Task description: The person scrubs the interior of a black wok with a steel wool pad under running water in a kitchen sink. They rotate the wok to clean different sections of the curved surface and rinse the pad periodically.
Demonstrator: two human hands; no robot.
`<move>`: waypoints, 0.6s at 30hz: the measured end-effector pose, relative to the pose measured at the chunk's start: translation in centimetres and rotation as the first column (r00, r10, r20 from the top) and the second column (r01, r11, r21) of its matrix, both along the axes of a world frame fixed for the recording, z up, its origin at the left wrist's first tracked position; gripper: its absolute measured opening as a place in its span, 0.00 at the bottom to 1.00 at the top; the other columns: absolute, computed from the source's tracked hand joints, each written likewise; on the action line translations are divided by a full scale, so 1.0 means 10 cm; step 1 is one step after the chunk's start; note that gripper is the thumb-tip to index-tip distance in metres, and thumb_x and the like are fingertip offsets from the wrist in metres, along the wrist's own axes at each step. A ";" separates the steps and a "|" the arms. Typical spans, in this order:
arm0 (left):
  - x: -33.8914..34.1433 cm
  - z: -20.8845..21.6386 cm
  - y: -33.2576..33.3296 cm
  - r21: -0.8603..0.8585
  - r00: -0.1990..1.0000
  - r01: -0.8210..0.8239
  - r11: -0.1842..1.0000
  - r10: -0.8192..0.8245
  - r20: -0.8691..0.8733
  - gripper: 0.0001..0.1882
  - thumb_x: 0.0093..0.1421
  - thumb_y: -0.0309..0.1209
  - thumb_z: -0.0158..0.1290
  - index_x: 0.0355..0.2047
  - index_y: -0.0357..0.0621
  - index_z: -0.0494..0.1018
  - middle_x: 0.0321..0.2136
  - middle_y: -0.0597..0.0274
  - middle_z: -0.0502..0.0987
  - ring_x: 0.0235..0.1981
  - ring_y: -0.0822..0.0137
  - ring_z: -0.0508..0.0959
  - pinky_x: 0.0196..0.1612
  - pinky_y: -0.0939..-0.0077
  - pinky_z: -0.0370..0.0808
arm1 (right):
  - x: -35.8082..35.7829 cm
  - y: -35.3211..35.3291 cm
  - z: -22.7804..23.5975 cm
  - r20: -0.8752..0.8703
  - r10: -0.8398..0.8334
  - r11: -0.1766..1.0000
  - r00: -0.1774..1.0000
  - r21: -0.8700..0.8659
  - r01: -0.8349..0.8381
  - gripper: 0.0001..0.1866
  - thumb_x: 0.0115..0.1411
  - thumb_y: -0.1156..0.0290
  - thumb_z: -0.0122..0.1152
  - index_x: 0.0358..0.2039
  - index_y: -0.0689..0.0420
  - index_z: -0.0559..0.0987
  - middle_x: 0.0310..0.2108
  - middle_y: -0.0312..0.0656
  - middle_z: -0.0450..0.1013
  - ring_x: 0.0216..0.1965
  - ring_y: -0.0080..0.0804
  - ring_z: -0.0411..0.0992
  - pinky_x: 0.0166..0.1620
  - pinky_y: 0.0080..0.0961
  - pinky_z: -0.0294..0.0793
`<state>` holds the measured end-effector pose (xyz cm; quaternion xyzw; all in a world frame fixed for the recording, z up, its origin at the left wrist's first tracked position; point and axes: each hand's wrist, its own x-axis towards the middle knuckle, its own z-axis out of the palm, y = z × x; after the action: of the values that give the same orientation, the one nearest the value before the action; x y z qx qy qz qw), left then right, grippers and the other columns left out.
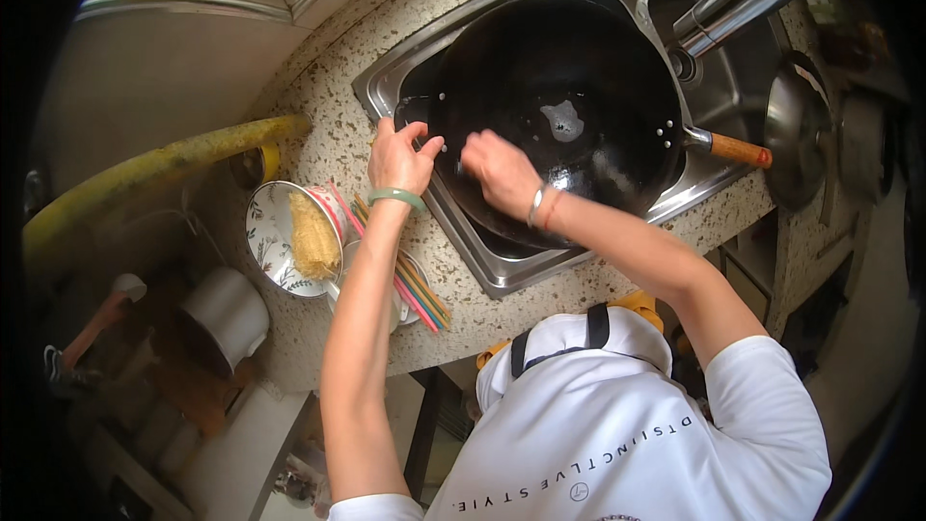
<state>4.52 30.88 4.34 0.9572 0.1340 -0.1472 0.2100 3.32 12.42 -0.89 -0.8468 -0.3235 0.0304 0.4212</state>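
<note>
A large black wok (pixel 617 68) sits in the steel sink, with a small pool of foamy water at its bottom. Its wooden handle (pixel 741 149) points right. At the wok's left rim, my left hand (pixel 397 162) curls its fingers round the small side handle, which is mostly hidden. My right hand (pixel 502 174) is over the left inside of the wok, slightly smeared by motion. Its fingers are bent closed, and whatever they may hold is hidden.
Chrome faucet (pixel 738 5) stands over the right basin. Left of the sink are a patterned bowl (pixel 267 232) with a yellowish loofah-like scrubber (pixel 313 239) and several coloured chopsticks (pixel 424 297). A pan (pixel 796 140) rests at right. A yellow pipe (pixel 145 169) crosses the left side.
</note>
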 end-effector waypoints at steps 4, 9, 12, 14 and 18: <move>0.03 0.05 -0.03 -0.013 1.000 -0.015 1.000 0.014 -0.010 0.17 0.54 0.42 0.66 0.39 0.45 0.82 0.41 0.53 0.72 0.38 0.50 0.78 0.41 0.58 0.75 | 0.49 0.02 -0.17 0.012 -0.233 0.972 0.972 -0.038 0.233 0.09 0.45 0.85 0.54 0.28 0.58 0.71 0.31 0.46 0.67 0.36 0.48 0.68 0.39 0.41 0.72; 0.00 0.02 0.02 -0.050 1.000 -0.012 0.999 0.011 -0.017 0.17 0.54 0.42 0.65 0.38 0.45 0.82 0.41 0.51 0.72 0.39 0.49 0.78 0.42 0.58 0.75 | -0.09 0.11 0.09 -0.118 -0.056 0.991 0.991 0.110 0.069 0.08 0.47 0.85 0.53 0.27 0.59 0.70 0.31 0.45 0.66 0.36 0.46 0.68 0.39 0.38 0.73; 0.02 0.03 -0.01 -0.030 1.000 0.000 1.000 0.000 -0.006 0.17 0.53 0.42 0.66 0.38 0.44 0.82 0.41 0.51 0.72 0.39 0.50 0.78 0.42 0.58 0.75 | 0.10 0.13 0.02 -0.087 -0.132 0.987 0.987 0.077 0.139 0.06 0.49 0.83 0.56 0.27 0.58 0.71 0.31 0.44 0.67 0.37 0.46 0.68 0.39 0.39 0.73; 0.02 0.04 -0.01 -0.024 1.000 0.002 1.000 -0.003 -0.028 0.17 0.53 0.42 0.66 0.38 0.44 0.82 0.41 0.51 0.72 0.39 0.50 0.78 0.42 0.58 0.75 | 0.38 0.16 -0.11 -0.133 -0.283 0.953 0.950 0.072 0.294 0.06 0.49 0.83 0.55 0.27 0.58 0.71 0.31 0.44 0.67 0.37 0.47 0.68 0.39 0.39 0.73; 0.02 0.06 0.02 -0.082 0.993 -0.063 0.995 0.055 -0.104 0.17 0.53 0.42 0.66 0.38 0.44 0.83 0.41 0.51 0.73 0.40 0.51 0.78 0.43 0.59 0.75 | 0.11 0.19 -0.01 -0.155 -0.215 0.967 0.964 0.108 0.233 0.06 0.49 0.82 0.56 0.27 0.58 0.71 0.31 0.45 0.67 0.36 0.47 0.68 0.38 0.41 0.73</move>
<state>4.69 31.04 4.98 0.9343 0.1665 -0.1952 0.2477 4.46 14.32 -1.01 -0.8454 -0.1960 0.0225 0.4963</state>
